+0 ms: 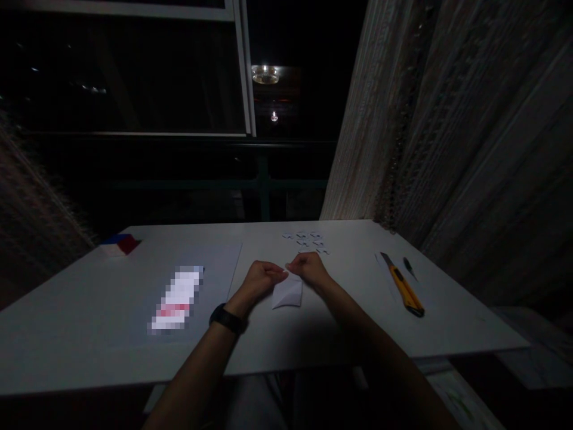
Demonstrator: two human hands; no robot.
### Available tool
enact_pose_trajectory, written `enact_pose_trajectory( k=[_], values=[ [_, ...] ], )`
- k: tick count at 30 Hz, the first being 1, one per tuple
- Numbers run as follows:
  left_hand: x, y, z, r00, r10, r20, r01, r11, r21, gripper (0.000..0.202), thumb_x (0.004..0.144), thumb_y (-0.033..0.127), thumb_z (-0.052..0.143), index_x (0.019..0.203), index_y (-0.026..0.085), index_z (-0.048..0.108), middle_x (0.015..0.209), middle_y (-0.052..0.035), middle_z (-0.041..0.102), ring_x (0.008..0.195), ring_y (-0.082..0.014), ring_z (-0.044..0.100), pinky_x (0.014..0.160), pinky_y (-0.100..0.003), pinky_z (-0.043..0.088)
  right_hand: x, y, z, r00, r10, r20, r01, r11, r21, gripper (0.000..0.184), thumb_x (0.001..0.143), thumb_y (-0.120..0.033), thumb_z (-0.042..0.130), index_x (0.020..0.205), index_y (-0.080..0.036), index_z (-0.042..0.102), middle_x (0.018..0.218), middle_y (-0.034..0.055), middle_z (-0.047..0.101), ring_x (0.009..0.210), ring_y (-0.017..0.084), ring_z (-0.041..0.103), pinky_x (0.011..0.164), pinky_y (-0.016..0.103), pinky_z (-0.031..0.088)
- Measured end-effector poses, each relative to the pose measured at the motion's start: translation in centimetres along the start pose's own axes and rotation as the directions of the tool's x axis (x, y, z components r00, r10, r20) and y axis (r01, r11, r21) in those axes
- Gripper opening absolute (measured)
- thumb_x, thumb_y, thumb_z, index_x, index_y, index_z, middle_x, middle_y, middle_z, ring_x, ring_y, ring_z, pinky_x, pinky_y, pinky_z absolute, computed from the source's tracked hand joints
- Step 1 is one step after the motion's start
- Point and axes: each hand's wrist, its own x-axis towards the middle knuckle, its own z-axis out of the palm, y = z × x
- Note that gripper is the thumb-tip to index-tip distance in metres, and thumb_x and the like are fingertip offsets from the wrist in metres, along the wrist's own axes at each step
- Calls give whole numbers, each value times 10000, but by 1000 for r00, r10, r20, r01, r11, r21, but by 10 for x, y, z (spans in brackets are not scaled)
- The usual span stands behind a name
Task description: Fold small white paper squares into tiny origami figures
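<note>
I hold the paper (287, 295) between both hands, out ahead of my body and over the middle of the desk (465, 322). My left grip (259, 278) is narrow, fingertips pinched on the paper's far end; my right grip (312, 269) pinches the same end, close enough that the two nearly meet. The folded body of the paper hangs on the near side of my fingers, its lower edge toward me; whether that edge touches the desk I cannot tell.

Just beyond my right grip sit the small pieces (302, 243) in short rows, and past them runs the desk's far edge. To the right of my grip a broad strip of desk opens before the knife (405, 289), which lies aslant; just beyond it is a small pointed tool (410, 268), near the slanting right edge. The curtain (358, 149) falls by the far right corner.

Left of my grip, a narrower strip leads to the edge of a pale sheet (219, 263), with a bright, blurred-out thing (176, 298) on it. The cube (120, 245) is well apart, at the left edge. The near edge passes under my forearms, behind my banded wrist (228, 319).
</note>
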Motion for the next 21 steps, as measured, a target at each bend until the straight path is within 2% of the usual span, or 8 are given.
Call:
enact_pose_trajectory(
  k=[3,9,12,16,21],
  values=[
    [-2,2,2,999,-20,44,19,1000,14,366,452,375,755,651,81,663,516,-7,553,456,-81,422,444,-210,288,0,3,3,999,-34,-29,33,999,-32,213,508,-320,705,474,-151,580,439,-32,508,441,86,414,463,229,312],
    [0,-2,3,1000,4,1,-4,996,92,339,476,393,732,576,88,623,466,26,478,418,-59,350,412,-202,228,-4,-4,2,990,-118,79,123,991,-58,166,553,-298,679,539,-147,611,482,-17,548,476,98,461,487,227,345],
    [-1,-2,1,999,10,49,-16,994,113,332,482,393,731,580,96,618,461,38,453,412,-55,335,407,-202,211,-6,-8,0,988,-103,114,109,993,-48,133,537,-254,686,559,-145,613,503,-13,566,487,103,486,490,227,359],
    [-3,1,-1,992,17,123,-36,987,158,331,506,411,715,500,110,577,418,59,382,388,-44,281,396,-206,170,-7,-8,1,992,-62,108,67,997,-48,154,518,-246,697,510,-144,582,468,-21,542,454,94,461,455,218,337],
    [-1,0,-3,998,-3,70,-3,997,77,334,500,412,720,539,98,613,453,26,474,404,-61,359,406,-206,225,-5,-7,1,983,-111,146,117,993,-29,197,543,-308,704,596,-137,622,540,0,586,510,108,506,505,228,377]
  ],
)
